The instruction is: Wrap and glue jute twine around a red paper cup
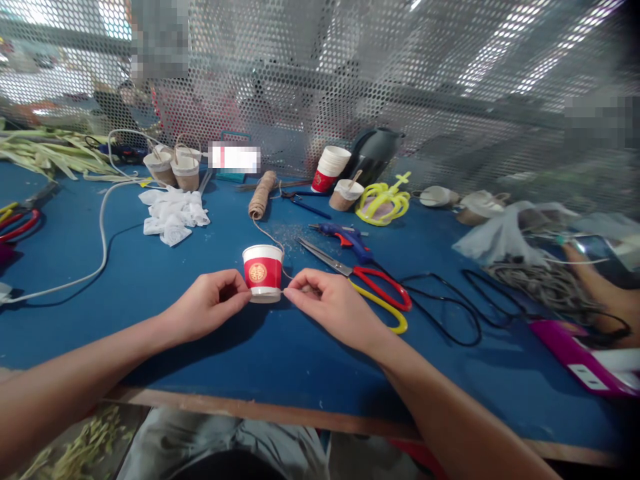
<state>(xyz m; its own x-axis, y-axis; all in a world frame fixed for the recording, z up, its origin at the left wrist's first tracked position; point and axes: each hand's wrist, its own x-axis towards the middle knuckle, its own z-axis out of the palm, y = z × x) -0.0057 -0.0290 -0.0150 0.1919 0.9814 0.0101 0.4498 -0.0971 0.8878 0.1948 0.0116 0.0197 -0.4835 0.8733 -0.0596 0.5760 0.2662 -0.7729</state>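
A red and white paper cup [263, 270] with a gold emblem stands between my hands near the middle of the blue table. My left hand [220, 300] is pinched at the cup's lower left edge; whatever it pinches is too small to make out. My right hand [320, 300] pinches a thin twine [273, 238] just right of the cup's base. That twine runs behind the cup from a brown twine roll [262, 195] farther back.
Red and yellow-handled scissors [383, 289] and a blue glue gun [347, 241] lie right of the cup. White lace [175, 215] is at the left. Behind stand stacked cups [331, 169] and a yellow crown-shaped piece [384, 202]. Another person's arm [595, 287] reaches in at the right.
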